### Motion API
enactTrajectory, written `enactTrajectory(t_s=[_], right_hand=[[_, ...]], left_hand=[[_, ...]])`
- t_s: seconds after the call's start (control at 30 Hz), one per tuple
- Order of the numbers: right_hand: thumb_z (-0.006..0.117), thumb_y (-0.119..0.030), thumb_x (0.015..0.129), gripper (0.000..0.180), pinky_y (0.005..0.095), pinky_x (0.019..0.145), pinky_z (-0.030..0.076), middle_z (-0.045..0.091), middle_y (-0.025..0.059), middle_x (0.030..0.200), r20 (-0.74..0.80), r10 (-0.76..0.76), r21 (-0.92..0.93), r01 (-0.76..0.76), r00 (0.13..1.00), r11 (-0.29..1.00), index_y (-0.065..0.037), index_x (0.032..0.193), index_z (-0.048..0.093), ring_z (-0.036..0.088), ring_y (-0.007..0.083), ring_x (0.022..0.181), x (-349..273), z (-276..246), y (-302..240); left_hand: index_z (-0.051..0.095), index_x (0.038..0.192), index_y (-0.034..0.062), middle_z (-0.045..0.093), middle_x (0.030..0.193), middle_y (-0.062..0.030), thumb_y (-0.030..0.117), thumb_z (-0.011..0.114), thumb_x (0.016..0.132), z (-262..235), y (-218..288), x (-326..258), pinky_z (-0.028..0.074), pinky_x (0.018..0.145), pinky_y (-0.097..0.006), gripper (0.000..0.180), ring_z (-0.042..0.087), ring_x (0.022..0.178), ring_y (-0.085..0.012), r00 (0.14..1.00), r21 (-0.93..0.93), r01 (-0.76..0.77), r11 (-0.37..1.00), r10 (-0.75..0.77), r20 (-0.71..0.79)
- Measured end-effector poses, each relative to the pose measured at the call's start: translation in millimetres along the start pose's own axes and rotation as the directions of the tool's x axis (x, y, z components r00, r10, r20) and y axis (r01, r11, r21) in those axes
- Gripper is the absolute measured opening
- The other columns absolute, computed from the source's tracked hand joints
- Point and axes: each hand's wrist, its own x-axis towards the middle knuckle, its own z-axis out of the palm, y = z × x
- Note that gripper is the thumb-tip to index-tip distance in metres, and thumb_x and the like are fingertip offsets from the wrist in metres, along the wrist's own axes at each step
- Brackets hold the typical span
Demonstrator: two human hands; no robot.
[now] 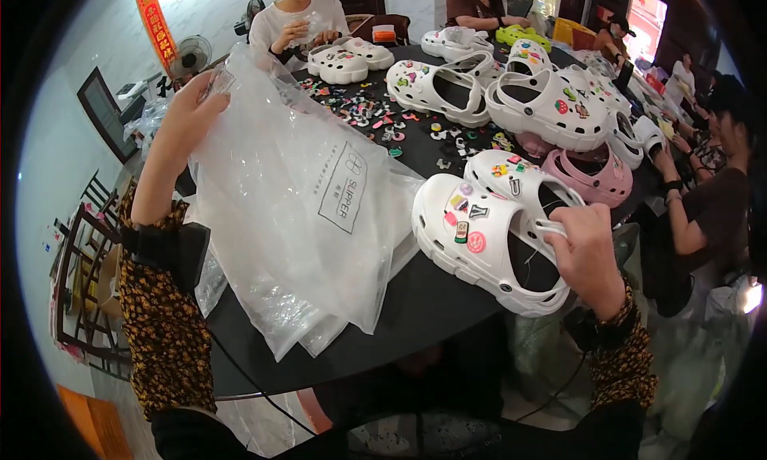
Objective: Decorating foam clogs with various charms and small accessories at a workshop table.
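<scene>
A clear plastic bag [296,188] with dark print hangs from my left hand [192,113], which is closed on its upper corner. Its lower end spreads over the near table edge. My right hand [587,248] grips the heel straps of a pair of white clogs [471,228] decorated with colourful charms. The clogs sit side by side, toes pointing left, close to the bag's right edge. Behind them stand more white clogs [551,113] and a pink clog [591,172].
Loose charms [375,113] lie scattered over the black round table [383,300]. Another white pair [349,58] stands at the far side before a person in white [296,17]. Other people work along the right. A thin cable [256,388] runs from my left wrist.
</scene>
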Motion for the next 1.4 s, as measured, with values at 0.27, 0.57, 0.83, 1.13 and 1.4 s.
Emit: enactTrajectory(t_s=[0.27,0.57,0.83,1.13,1.4], right_hand=[[0.067,-0.012,0.078,0.021,0.0397,0.081,0.037,0.062,0.0106,0.079,0.096,0.031,-0.007,-0.031,0.995,1.000,-0.004,0.096,0.060,0.057,0.0289,0.080,-5,-5,-1],[0.065,-0.011,0.081,0.030,0.0407,0.077,0.041,0.065,0.0140,0.080,0.391,0.066,0.090,-0.110,0.918,0.990,-0.007,0.108,0.053,0.063,0.0330,0.079,1,-15,10],[0.061,-0.008,0.081,0.021,0.0412,0.065,0.048,0.063,0.0181,0.077,0.288,0.100,0.270,-0.181,0.952,0.946,-0.007,0.101,0.061,0.063,0.0371,0.072,10,-6,10],[0.053,0.001,0.083,0.018,0.0207,0.062,0.042,0.058,-0.0009,0.073,0.327,0.387,0.751,-0.486,0.862,0.447,0.002,0.098,0.063,0.052,0.0054,0.066,38,-17,0],[0.055,-0.001,0.083,0.023,0.0228,0.069,0.046,0.064,0.0047,0.084,0.218,0.467,0.896,-0.366,0.857,0.254,0.004,0.104,0.065,0.058,0.0097,0.074,86,-15,-40]], left_hand=[[0.045,0.136,0.0103,0.046,0.137,-0.0147,0.031,0.069,0.081,30,-36,-15,0.038,0.096,-0.053,0.064,0.049,0.120,-0.0383,0.929,0.818,-0.083,0.569,0.341,-0.142],[0.054,0.125,0.0015,0.050,0.134,-0.0206,0.023,0.066,0.085,84,13,-124,0.038,0.101,-0.045,0.047,0.050,0.121,-0.0379,0.920,0.387,-0.203,0.900,0.039,0.391],[0.051,0.136,0.0221,0.036,0.147,-0.0185,0.028,0.066,0.083,111,-44,-133,0.025,0.111,-0.049,0.056,0.031,0.137,-0.0408,0.669,0.321,-0.362,0.875,0.004,0.743],[0.054,0.133,0.0162,0.043,0.142,-0.0169,0.015,0.067,0.082,106,-31,-138,0.028,0.110,-0.046,0.052,0.037,0.134,-0.0380,0.636,0.167,-0.471,0.866,0.202,0.745],[0.044,0.138,0.0020,0.048,0.138,-0.0184,0.016,0.064,0.088,75,33,-158,0.041,0.101,-0.041,0.055,0.052,0.121,-0.0339,0.749,-0.148,-0.311,0.939,0.337,0.570]])
